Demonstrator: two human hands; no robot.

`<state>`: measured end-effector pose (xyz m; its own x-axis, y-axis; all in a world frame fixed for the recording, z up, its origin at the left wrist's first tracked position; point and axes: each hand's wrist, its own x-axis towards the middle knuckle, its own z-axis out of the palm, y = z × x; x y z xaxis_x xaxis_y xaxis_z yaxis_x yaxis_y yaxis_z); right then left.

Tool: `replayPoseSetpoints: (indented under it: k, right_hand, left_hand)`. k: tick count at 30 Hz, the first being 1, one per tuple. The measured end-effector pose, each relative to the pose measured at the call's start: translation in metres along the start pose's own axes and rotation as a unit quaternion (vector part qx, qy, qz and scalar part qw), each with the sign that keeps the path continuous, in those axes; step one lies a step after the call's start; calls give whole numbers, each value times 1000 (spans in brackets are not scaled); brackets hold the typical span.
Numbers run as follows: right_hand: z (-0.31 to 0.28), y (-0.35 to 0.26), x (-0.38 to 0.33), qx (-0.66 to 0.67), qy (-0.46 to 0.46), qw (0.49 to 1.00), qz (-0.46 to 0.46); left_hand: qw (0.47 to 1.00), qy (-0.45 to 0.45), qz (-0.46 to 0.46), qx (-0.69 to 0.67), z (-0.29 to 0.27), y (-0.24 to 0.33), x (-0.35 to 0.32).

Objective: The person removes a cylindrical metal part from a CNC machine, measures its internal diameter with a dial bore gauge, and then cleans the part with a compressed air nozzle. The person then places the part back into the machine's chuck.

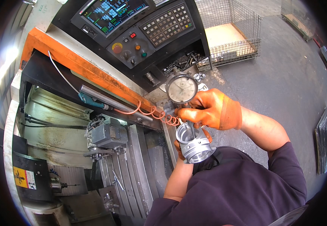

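We have the right hand (214,109), orange glove, fingers closed round the gauge (181,89) just under its dial. Thumb and fingers overlap there, so exact grip is hard to make out. Left hand (178,147), same glove, is curled round the part (196,146); palm hidden behind it, we only see fingers at either side.

Part is a silver ring-like casting, held in front of the chest, tilted, two round openings in view. Gauge stem (192,130) goes into the upper opening. Its tip is lost inside; we can't tell depth or wall contact. Dial faces us, but we can't read needle or scale.

Left of the hands: coiled orange hose (167,119) to a teal air gun (90,101). Below that, machine bay with turret (110,136); bay's lower end runs off into the dark rim.

Above: panel (167,24). Screen (114,15) shows coloured text rows, too fine for us, top cut off. Key legends also too small. Yellow-and-white label (25,177) at far left: dark figure on yellow, fine print blurred. Wire basket (229,47) beyond the panel, top edge cropped.
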<state>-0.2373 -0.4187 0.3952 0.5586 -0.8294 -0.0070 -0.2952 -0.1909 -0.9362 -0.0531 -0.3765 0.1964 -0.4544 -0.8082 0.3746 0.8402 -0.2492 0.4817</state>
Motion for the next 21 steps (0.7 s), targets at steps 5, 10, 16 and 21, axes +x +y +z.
replayPoseSetpoints:
  k: [5,10,16,21]
  right_hand:
    - [1,-4,0,8,8,1000,25]
    - [-2,-2,-1,13,25,999,-34]
    - [1,-21,1,79,38,995,45]
    - [7,-11,2,148,7,989,25]
  left_hand:
    - [1000,-2,-4,-10,-2,-1,-2]
    - [999,26,-3,-32,-7,-4,-2]
    - [997,73,-31,-20,10,14,-5]
    - [995,83,-47,-16,16,24,-11]
